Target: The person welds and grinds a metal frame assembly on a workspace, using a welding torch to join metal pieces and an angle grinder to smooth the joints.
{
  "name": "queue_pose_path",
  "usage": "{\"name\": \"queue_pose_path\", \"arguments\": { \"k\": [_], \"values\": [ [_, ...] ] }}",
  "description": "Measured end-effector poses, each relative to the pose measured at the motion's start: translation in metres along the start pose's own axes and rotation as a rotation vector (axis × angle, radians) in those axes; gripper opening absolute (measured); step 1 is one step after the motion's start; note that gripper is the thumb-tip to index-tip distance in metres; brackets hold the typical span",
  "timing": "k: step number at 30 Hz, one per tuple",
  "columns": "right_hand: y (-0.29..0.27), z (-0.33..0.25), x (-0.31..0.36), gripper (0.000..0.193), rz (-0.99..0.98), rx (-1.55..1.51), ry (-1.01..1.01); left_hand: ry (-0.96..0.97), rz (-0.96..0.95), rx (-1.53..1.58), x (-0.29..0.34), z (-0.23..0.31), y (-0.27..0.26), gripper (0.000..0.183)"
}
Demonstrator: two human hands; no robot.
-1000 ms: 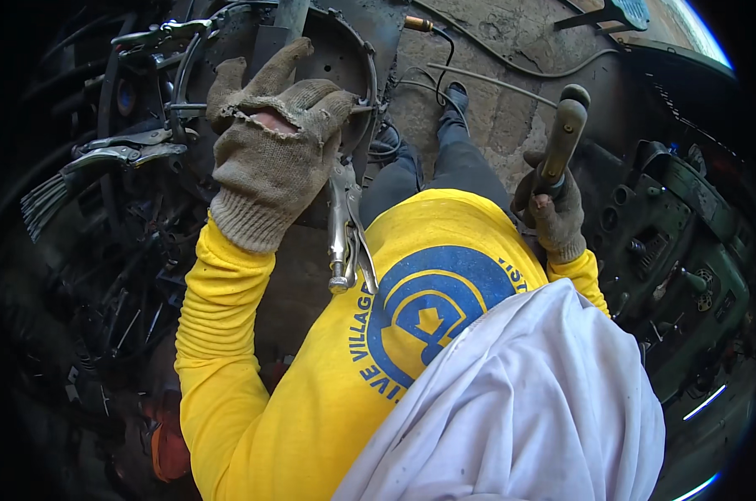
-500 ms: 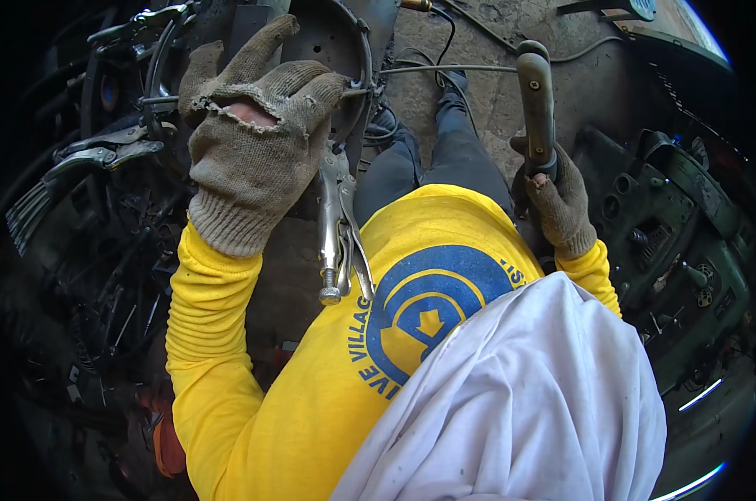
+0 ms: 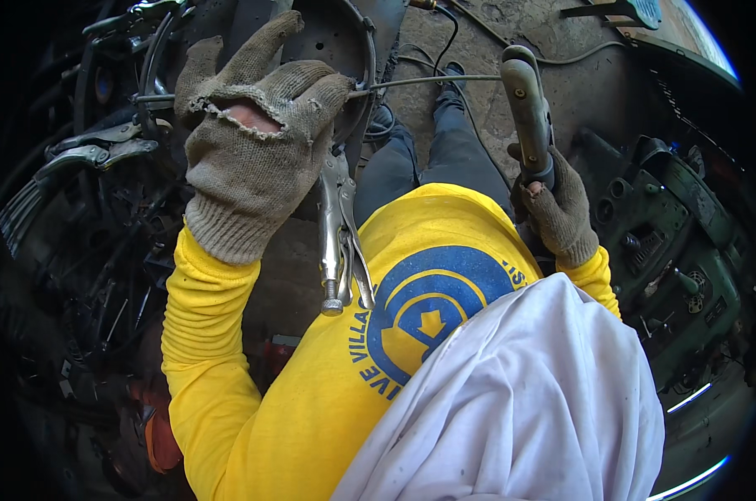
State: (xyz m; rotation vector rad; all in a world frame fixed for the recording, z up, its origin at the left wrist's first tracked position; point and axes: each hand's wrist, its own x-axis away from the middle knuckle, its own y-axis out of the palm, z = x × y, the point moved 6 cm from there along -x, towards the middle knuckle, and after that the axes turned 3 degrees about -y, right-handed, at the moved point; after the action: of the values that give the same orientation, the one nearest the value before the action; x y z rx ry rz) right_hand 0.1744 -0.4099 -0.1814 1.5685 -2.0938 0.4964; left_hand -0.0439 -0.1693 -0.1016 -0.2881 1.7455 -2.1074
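Note:
My left hand (image 3: 257, 138), in a torn grey knit glove, lies with its fingers spread over a round metal ring (image 3: 369, 50). Its rightmost fingertips are at a short bit of metal rod (image 3: 359, 93) by the ring's rim; whether they press on it is hidden. Below hangs a pair of locking pliers (image 3: 336, 242), jaws hidden by the glove. My right hand (image 3: 557, 204), gloved too, is closed around a welding electrode holder (image 3: 528, 108). From it a thin welding electrode (image 3: 436, 80) runs left to the rim; I cannot tell whether its tip touches.
More locking pliers (image 3: 102, 154) and metal parts crowd the left side. A green machine (image 3: 678, 225) stands at the right. Cables (image 3: 478, 33) lie on the concrete floor (image 3: 486, 92). A white cloth (image 3: 528, 392) hangs over my yellow shirt (image 3: 303, 401).
The electrode holder in my right hand has moved slightly left and tilted, and the electrode's tip now comes to the ring's rim. My left hand stays nearly where it was.

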Motion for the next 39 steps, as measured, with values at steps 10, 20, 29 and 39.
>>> {"name": "queue_pose_path", "arguments": {
  "k": [10, 20, 29, 39],
  "values": [
    [0.0, -0.003, -0.002, 0.048, 0.008, 0.071, -0.016, -0.009, -0.021, 0.01, 0.001, -0.001, 0.002, 0.033],
    [0.001, -0.003, 0.001, 0.054, 0.028, 0.148, -0.06, -0.026, -0.002, 0.037, 0.0, 0.0, 0.001, 0.031],
    [0.001, -0.01, 0.003, 0.054, 0.04, 0.218, -0.034, -0.016, -0.015, 0.031, 0.001, 0.0, 0.002, 0.032],
    [-0.001, -0.033, 0.004, 0.052, 0.047, 0.307, -0.03, -0.063, -0.03, 0.122, 0.001, -0.002, 0.008, 0.033]
  ]
}}
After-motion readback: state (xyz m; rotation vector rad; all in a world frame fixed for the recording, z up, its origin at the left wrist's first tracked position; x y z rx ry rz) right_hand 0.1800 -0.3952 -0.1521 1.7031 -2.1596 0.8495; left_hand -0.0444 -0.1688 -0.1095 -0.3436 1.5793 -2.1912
